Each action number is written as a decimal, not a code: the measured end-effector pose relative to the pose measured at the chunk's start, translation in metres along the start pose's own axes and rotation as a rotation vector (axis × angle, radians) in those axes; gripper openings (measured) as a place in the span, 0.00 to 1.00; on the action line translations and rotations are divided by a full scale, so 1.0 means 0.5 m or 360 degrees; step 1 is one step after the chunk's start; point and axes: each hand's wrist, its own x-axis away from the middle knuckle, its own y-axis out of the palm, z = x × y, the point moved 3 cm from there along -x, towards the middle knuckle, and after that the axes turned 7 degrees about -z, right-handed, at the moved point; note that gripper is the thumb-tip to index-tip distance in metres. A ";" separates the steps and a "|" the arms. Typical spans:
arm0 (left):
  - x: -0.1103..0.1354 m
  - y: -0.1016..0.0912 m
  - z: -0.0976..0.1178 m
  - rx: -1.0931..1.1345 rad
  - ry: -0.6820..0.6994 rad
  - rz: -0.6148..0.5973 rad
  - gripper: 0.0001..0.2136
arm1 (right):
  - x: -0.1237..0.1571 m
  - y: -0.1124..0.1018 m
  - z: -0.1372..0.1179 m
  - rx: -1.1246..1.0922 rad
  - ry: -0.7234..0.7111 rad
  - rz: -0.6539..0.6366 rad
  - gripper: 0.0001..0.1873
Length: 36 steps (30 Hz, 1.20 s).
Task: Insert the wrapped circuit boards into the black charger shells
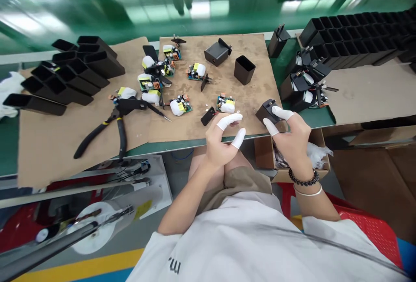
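Observation:
My right hand [292, 137], with white finger cots, grips a small black plastic charger part [268, 109] at the table's front edge. My left hand [222, 139], also in finger cots, hovers just left of it with fingers loosely curled and nothing in them. A green circuit board with a white component [225, 103] and a black clip piece [208, 116] lie on the brown cardboard mat [247, 95] just beyond my left hand. More circuit boards [180, 106] are scattered further left.
Black-handled pliers [110, 126] lie at the left. Stacks of black housings [71, 74] stand at the far left and far right [351, 35]. Two loose housings [243, 69] sit mid-mat. A cardboard box [286, 160] sits below the table edge by my right wrist.

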 end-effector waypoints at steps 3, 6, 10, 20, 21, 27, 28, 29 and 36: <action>-0.007 0.014 0.001 0.0103 -0.0078 -0.0091 0.18 | 0.011 0.008 -0.010 -0.0646 0.0247 0.0034 0.17; -0.007 0.008 0.009 0.0314 -0.0145 -0.0191 0.27 | 0.032 0.034 -0.037 -0.1596 0.0800 -0.0144 0.18; 0.001 -0.010 0.038 0.0326 -0.0176 -0.0328 0.36 | 0.057 0.061 -0.101 -0.2381 0.1343 -0.0689 0.16; 0.014 -0.013 0.086 0.0515 -0.0392 -0.0148 0.35 | 0.059 0.025 -0.176 -0.2249 0.1015 -0.0975 0.21; 0.015 -0.013 0.089 0.0556 -0.0389 -0.0149 0.35 | 0.061 0.024 -0.181 -0.2230 0.1014 -0.0938 0.21; 0.007 -0.028 0.099 0.0611 -0.0294 -0.0255 0.36 | 0.067 0.012 -0.192 -0.1870 0.0862 -0.0414 0.26; 0.006 -0.034 0.099 0.0551 -0.0269 -0.0279 0.36 | 0.063 0.005 -0.191 -0.1726 0.0751 -0.0305 0.32; 0.007 -0.040 0.098 0.0495 -0.0245 -0.0292 0.35 | 0.058 -0.002 -0.191 -0.1576 0.0620 -0.0246 0.37; 0.044 -0.071 0.061 0.1028 -0.0562 -0.0391 0.35 | 0.004 -0.024 -0.187 -0.1261 0.0447 -0.0763 0.10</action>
